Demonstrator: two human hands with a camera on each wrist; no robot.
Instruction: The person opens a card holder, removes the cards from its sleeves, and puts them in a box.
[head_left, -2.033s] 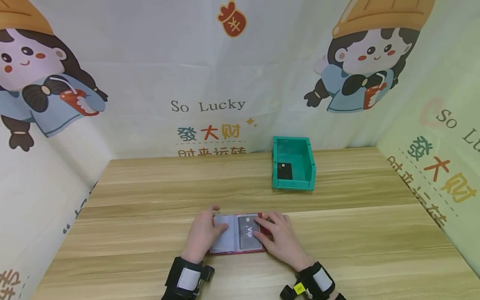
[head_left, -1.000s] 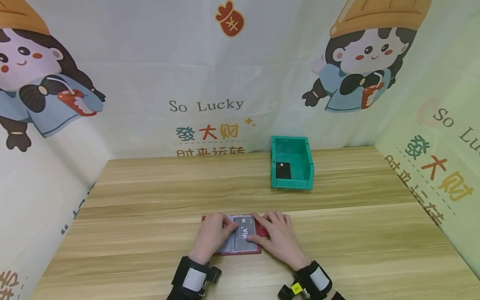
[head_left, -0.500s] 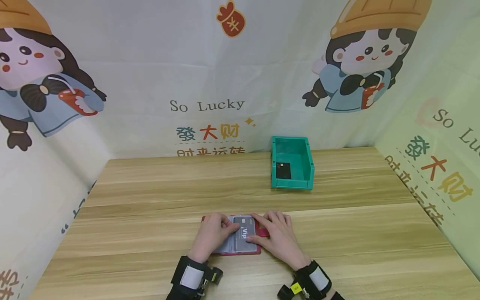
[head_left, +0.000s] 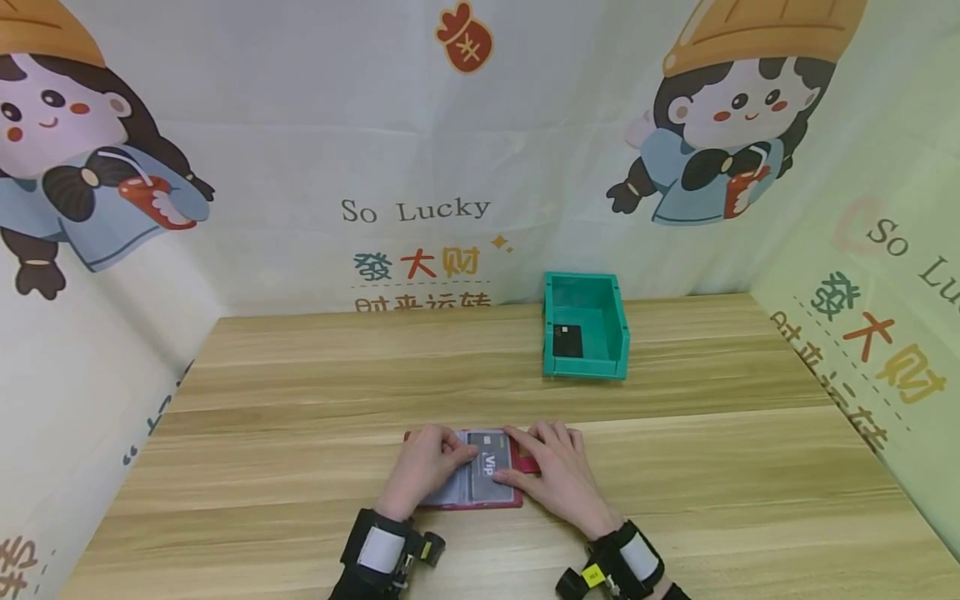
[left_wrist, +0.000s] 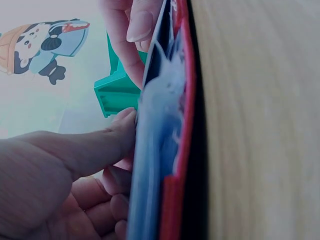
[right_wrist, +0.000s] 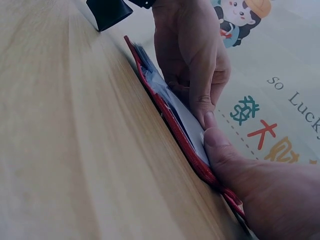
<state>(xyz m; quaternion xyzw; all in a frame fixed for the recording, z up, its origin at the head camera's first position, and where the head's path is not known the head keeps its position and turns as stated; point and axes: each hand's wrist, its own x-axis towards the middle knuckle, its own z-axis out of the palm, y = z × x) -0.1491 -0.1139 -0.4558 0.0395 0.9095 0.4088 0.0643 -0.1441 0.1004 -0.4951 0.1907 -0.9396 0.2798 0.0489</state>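
A red card holder lies spread on the table, its clear plastic sleeves uppermost. On the right-hand page a grey card marked "VIP" shows. My left hand has its fingers curled over the left page, thumb and fingertips pinching at the card's left edge. With thumb and index finger stretched out, my right hand presses on the holder's right side, beside a red strap. The left wrist view shows the plastic sleeves bunched above the red cover. In the right wrist view, the right thumb touches the page.
Farther back on the right stands a green bin with a black card inside. The wooden table meets a printed cloth backdrop behind and at both sides. Each wrist wears a black strap with a camera.
Since two seconds ago, my left hand has moved right across the page to the card's edge, and the holder has shifted slightly left. Over the last second, both hands have stayed nearly still.
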